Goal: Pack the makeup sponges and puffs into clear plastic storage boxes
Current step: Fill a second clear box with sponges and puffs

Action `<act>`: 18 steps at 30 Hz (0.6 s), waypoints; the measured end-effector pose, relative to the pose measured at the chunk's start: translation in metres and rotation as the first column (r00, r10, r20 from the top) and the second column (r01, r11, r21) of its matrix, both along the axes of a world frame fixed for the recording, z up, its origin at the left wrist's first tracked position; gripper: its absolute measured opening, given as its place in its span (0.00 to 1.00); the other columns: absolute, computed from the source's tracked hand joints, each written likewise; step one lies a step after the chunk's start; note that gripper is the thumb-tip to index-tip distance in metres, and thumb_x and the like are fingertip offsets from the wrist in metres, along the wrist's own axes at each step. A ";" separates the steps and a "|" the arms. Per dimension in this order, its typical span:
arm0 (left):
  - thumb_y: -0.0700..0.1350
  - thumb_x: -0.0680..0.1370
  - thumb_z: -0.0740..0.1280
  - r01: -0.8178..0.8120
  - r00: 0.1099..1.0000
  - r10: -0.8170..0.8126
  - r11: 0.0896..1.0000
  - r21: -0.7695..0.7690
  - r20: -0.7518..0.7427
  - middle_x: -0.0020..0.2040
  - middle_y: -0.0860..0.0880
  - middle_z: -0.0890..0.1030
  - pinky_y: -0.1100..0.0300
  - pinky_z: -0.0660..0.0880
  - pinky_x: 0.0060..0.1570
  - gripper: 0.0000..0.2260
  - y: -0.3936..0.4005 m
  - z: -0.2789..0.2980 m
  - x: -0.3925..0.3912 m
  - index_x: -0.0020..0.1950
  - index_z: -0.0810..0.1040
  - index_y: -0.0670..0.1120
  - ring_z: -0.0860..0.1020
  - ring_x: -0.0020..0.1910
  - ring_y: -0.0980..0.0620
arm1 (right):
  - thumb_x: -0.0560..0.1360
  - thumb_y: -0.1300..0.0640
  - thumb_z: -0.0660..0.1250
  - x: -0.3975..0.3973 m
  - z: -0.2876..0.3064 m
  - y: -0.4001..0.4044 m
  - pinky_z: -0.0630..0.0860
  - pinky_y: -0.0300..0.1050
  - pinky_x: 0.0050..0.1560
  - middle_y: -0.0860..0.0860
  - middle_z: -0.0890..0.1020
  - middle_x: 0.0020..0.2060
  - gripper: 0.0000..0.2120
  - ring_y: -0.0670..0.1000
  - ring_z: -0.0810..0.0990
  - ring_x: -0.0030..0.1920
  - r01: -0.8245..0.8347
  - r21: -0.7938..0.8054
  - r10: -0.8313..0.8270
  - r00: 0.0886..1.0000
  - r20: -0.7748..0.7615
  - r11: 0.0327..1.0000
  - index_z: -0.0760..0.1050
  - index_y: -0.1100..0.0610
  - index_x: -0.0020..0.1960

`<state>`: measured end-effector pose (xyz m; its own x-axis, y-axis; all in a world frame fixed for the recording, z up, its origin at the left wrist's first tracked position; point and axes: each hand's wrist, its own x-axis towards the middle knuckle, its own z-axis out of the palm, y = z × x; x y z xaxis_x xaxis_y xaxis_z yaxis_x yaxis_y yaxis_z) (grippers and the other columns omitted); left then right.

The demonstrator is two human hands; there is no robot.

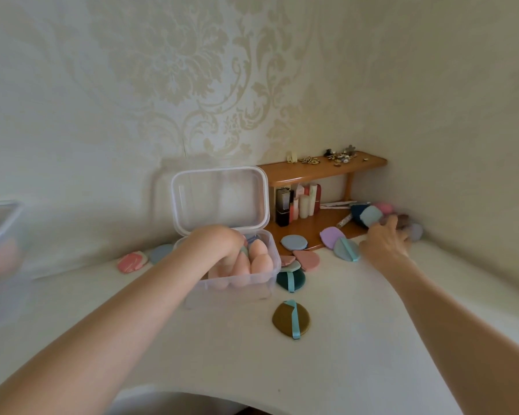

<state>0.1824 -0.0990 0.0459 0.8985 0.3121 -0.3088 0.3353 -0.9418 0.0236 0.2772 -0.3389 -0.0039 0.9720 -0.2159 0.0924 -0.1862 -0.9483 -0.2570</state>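
Left hand [219, 241] curled into clear box [240, 283] among peach sponges [259, 262]; right hand [385, 242] reaching puffs [369, 215] beside wooden shelf [321, 169], finger state unclear

both bare forearms stretch forward from the lower edge of the view. the left hand [215, 244] points knuckles up with its fingers curled downward (the fingertips are hidden, so any grip is unclear). the right hand [385, 242] reaches further out to the right, back upward, fingers bent and blurred.
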 end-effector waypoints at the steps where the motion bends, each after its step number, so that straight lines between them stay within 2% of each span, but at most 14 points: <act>1: 0.45 0.77 0.63 0.016 1.000 -0.016 1.000 0.001 0.001 0.59 0.45 0.76 0.57 0.67 0.46 0.17 0.001 -0.001 0.002 0.66 0.72 0.44 0.70 0.47 0.48 | 0.77 0.59 0.62 0.001 0.000 0.003 0.61 0.54 0.69 0.59 0.58 0.70 0.23 0.65 0.61 0.69 -0.041 -0.024 0.042 0.999 0.014 0.999 0.64 0.62 0.70; 4: 0.44 0.79 0.59 0.066 0.991 -0.062 0.997 0.028 -0.121 0.56 0.48 0.72 0.57 0.65 0.49 0.17 -0.004 0.008 -0.007 0.69 0.67 0.48 0.69 0.50 0.47 | 0.77 0.59 0.63 0.006 0.000 0.008 0.67 0.51 0.64 0.61 0.61 0.68 0.22 0.62 0.66 0.65 -0.126 -0.106 0.133 0.989 0.063 0.986 0.64 0.62 0.69; 7: 0.42 0.78 0.60 0.117 0.987 -0.111 0.992 0.043 -0.119 0.53 0.48 0.72 0.58 0.67 0.49 0.17 -0.008 0.013 -0.009 0.67 0.67 0.48 0.70 0.49 0.47 | 0.77 0.63 0.61 0.006 0.002 0.013 0.68 0.51 0.62 0.61 0.61 0.65 0.17 0.63 0.66 0.62 -0.151 -0.144 0.164 0.983 0.083 0.978 0.67 0.61 0.66; 9: 0.43 0.78 0.60 0.081 0.990 -0.079 0.997 0.012 -0.117 0.55 0.46 0.74 0.59 0.68 0.43 0.14 -0.003 0.007 -0.009 0.64 0.69 0.49 0.70 0.49 0.47 | 0.78 0.64 0.60 0.006 0.001 0.014 0.69 0.50 0.63 0.60 0.61 0.66 0.17 0.62 0.67 0.63 -0.172 -0.154 0.178 0.984 0.024 0.973 0.67 0.59 0.66; 11: 0.45 0.78 0.61 0.082 0.995 -0.082 0.997 0.007 -0.049 0.57 0.44 0.76 0.61 0.66 0.37 0.12 0.001 0.005 -0.009 0.61 0.72 0.47 0.70 0.47 0.47 | 0.78 0.63 0.60 0.005 0.005 0.012 0.70 0.49 0.61 0.60 0.64 0.66 0.19 0.61 0.71 0.62 -0.179 -0.163 0.176 0.984 -0.032 0.970 0.65 0.58 0.68; 14: 0.43 0.78 0.59 0.074 0.993 -0.074 0.997 -0.008 -0.097 0.52 0.46 0.74 0.57 0.67 0.46 0.06 0.001 0.007 -0.009 0.54 0.70 0.46 0.70 0.48 0.46 | 0.78 0.63 0.60 0.002 0.012 0.007 0.74 0.49 0.52 0.60 0.74 0.62 0.24 0.60 0.75 0.61 -0.146 -0.130 0.141 0.989 -0.048 0.981 0.58 0.55 0.72; 16: 0.42 0.79 0.58 0.064 0.992 -0.067 0.997 -0.031 -0.106 0.51 0.47 0.73 0.57 0.67 0.47 0.09 0.001 0.008 -0.008 0.58 0.71 0.47 0.70 0.48 0.46 | 0.77 0.60 0.62 -0.001 0.019 0.007 0.74 0.48 0.49 0.59 0.75 0.61 0.29 0.59 0.76 0.60 -0.124 -0.129 0.121 0.992 -0.035 0.984 0.54 0.53 0.74; 18: 0.43 0.78 0.60 0.070 0.995 -0.074 0.996 -0.063 -0.069 0.56 0.46 0.75 0.59 0.68 0.42 0.13 0.004 0.005 -0.007 0.62 0.72 0.47 0.70 0.49 0.48 | 0.76 0.55 0.64 -0.005 0.030 0.010 0.73 0.47 0.45 0.58 0.76 0.59 0.27 0.58 0.77 0.57 -0.125 -0.116 0.123 0.992 -0.026 0.985 0.58 0.54 0.72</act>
